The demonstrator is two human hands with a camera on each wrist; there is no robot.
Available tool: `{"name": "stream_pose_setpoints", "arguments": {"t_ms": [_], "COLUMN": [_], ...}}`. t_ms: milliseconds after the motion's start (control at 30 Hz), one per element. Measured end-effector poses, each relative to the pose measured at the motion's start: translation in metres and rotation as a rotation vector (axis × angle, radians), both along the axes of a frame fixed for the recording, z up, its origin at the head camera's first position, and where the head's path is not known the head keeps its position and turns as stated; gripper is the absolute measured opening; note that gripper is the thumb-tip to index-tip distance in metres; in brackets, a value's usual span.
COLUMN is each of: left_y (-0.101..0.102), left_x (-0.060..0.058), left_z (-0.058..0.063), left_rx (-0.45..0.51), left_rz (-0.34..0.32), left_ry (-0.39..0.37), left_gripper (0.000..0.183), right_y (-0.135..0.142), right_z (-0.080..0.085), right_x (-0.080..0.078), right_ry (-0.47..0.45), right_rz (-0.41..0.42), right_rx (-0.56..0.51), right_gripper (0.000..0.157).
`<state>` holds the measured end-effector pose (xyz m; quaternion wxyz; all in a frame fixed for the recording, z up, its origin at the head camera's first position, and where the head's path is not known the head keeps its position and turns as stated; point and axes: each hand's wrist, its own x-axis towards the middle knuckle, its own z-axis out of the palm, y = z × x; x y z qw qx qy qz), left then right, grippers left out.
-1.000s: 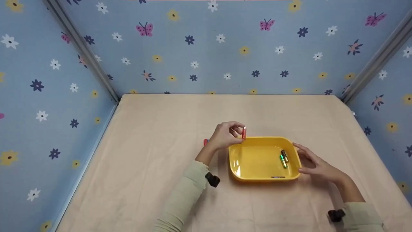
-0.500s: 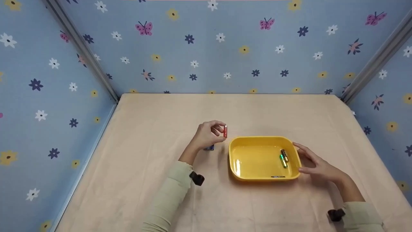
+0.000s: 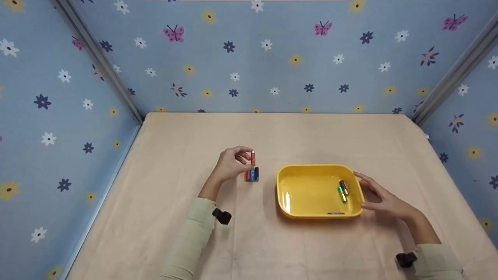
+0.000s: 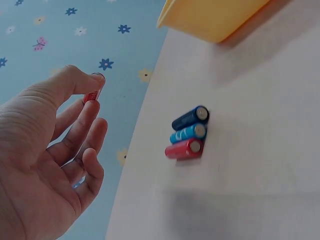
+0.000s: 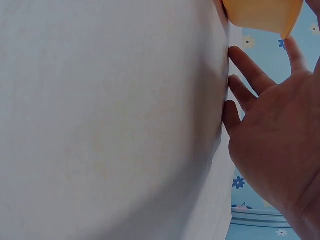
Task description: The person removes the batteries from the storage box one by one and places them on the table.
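Note:
My left hand (image 3: 233,163) pinches a red battery (image 3: 253,158) upright between thumb and fingertips, above the table. In the left wrist view the battery (image 4: 93,90) is partly covered by the thumb. Just below it three batteries lie side by side: a red one (image 4: 185,148), a light blue one (image 4: 188,133) and a dark blue one (image 4: 191,118). At the right end of a yellow tray (image 3: 303,216), my right hand (image 3: 389,202) touches the wall with spread, fairly straight fingers. A green battery (image 3: 342,195) and a black-and-gold battery (image 3: 344,188) lie inside the tray.
A thin dark object (image 3: 336,213) shows at the tray's front wall, too small to identify. Pale cloth covers the table (image 3: 186,147). Blue flowered panels (image 3: 256,54) enclose its back and sides.
My left hand has moved left from above the tray's left rim with the red battery, uncovering the three batteries on the table. The right hand and tray have stayed put.

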<state>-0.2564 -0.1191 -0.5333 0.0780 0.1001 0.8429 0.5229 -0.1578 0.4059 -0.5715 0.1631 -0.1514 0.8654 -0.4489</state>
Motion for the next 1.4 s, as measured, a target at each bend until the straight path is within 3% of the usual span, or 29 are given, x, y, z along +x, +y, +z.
{"name": "stream_pose_setpoints", "arguments": {"t_ms": [200,533,867,1100,1400], "left_y": [-0.016,-0.026,-0.025,-0.029,-0.029], "left_x": [-0.002,-0.003,-0.002,-0.001,0.002], "left_z": [0.0,-0.003,-0.026,-0.042,-0.057], "left_rx": [-0.037,-0.045,-0.033,-0.079,-0.064], "left_rz": [-0.002,0.026,0.016,-0.011,0.014], "left_ry": [0.028,0.032,-0.038,-0.009,-0.036], "left_gripper": [0.053,0.051,0.052,0.05,0.048], "right_y": [0.002,0.003,0.0,-0.001,-0.002], "right_z": [-0.003,-0.001,0.001,0.001,0.002], "right_x": [0.0,0.001,0.001,0.001,0.001], "right_ry": [0.006,0.005,-0.007,-0.017,-0.034], "right_rz": [0.02,0.009,-0.009,-0.011,-0.021], "right_rx": [-0.059,-0.04,-0.007,-0.016,0.016], "right_gripper": [0.091,0.091,0.093,0.093,0.092]}}
